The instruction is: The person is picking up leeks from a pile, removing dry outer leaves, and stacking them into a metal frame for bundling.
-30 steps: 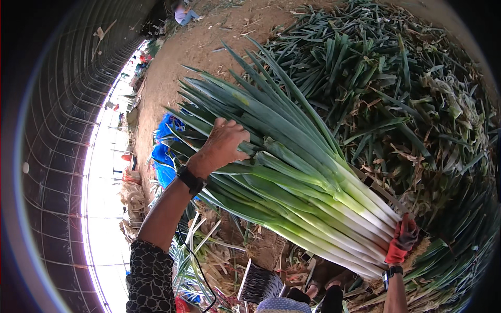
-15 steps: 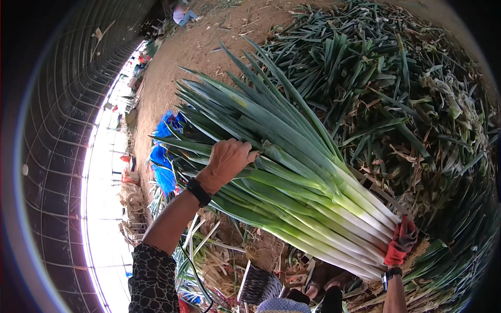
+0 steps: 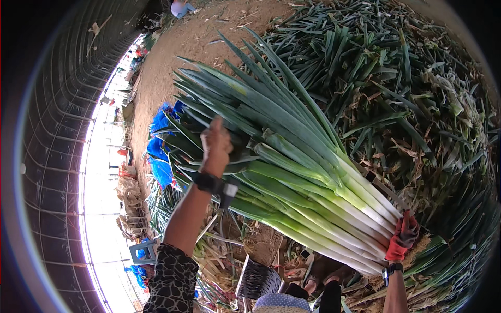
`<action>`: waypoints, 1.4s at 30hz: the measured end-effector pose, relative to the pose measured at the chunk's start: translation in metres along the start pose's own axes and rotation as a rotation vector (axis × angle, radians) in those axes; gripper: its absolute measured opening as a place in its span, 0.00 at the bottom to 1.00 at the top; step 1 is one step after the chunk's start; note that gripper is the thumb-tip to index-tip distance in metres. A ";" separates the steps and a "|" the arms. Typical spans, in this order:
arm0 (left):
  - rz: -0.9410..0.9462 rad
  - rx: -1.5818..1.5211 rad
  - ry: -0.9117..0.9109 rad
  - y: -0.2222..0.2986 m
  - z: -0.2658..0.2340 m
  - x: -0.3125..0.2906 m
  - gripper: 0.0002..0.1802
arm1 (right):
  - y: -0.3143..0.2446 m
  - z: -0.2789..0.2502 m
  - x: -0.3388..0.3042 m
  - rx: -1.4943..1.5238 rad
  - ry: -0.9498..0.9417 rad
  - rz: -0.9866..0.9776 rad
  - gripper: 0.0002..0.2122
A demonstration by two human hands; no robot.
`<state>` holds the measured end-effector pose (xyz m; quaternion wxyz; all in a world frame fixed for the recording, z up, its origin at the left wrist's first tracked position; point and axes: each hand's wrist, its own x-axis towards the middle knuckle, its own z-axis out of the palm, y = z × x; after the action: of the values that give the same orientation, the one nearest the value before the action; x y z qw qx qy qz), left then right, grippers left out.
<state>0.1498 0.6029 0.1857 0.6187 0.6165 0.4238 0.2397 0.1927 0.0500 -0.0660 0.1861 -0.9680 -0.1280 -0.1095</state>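
Observation:
A big bunch of long green onions [image 3: 292, 172] lies aslant before me, its dark leaves spread to the far left and its white stems toward the near right. My right hand [image 3: 403, 237], in a red and dark glove, is closed around the stems at the root end. Over the leaves at the left of the bunch is my left hand [image 3: 215, 143], bare and smeared by motion, so its fingers cannot be made out. A black band with a small grey device [image 3: 211, 185] is on the left wrist. A thin grey bar [image 3: 383, 190] runs along the bunch's right side, partly hidden.
A large heap of cut leaves and trimmings [image 3: 376, 88] covers the right side. Blue netting or plastic [image 3: 160, 151] lies beyond the leaf tips. A blue-grey stool [image 3: 143, 253] stands at the left, near the greenhouse wall [image 3: 57, 172]. Far off, a person [image 3: 181, 8] sits on the dirt ground [image 3: 172, 62].
My left hand has come off the middle of the leaves and moved left and slightly away from me. The right hand keeps its place at the root end. The stool has come into view.

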 end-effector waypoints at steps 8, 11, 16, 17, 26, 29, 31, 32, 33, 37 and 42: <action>0.279 0.731 -0.296 0.013 -0.035 -0.100 0.21 | 0.009 0.001 -0.002 -0.009 -0.011 -0.014 0.17; 0.281 1.351 -0.948 -0.008 -0.036 -0.187 0.22 | 0.002 -0.005 -0.002 -0.019 0.026 0.012 0.16; -0.165 1.061 -0.475 -0.070 -0.106 -0.218 0.38 | -0.005 -0.008 0.010 -0.039 0.020 -0.036 0.15; -0.468 0.801 -0.273 -0.056 -0.091 -0.211 0.42 | -0.004 -0.007 0.010 -0.052 0.031 -0.036 0.15; 0.567 0.870 0.344 -0.081 -0.056 -0.098 0.38 | 0.005 -0.009 0.007 -0.063 0.015 -0.024 0.14; 0.476 1.202 0.355 -0.074 -0.042 -0.052 0.45 | -0.004 -0.012 0.009 -0.083 0.007 -0.016 0.14; 0.517 1.390 0.349 -0.069 -0.046 -0.043 0.48 | -0.012 -0.009 0.007 0.012 0.026 0.013 0.14; 0.580 1.466 0.306 -0.061 -0.070 -0.032 0.49 | -0.022 -0.009 0.007 0.102 0.041 0.037 0.15; 0.526 1.308 0.272 -0.055 -0.086 -0.030 0.47 | -0.024 -0.010 0.009 0.041 0.039 -0.001 0.15; 0.594 0.963 0.226 -0.074 -0.052 -0.135 0.33 | -0.002 -0.017 0.005 -0.035 -0.021 0.051 0.17; 0.912 0.581 -0.241 -0.167 0.021 -0.239 0.28 | -0.013 -0.012 0.015 -0.032 0.057 0.000 0.18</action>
<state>0.0038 0.3742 0.0765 0.3009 0.9060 0.0887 0.2842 0.2012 0.0597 -0.0466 0.1742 -0.9673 -0.1211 -0.1389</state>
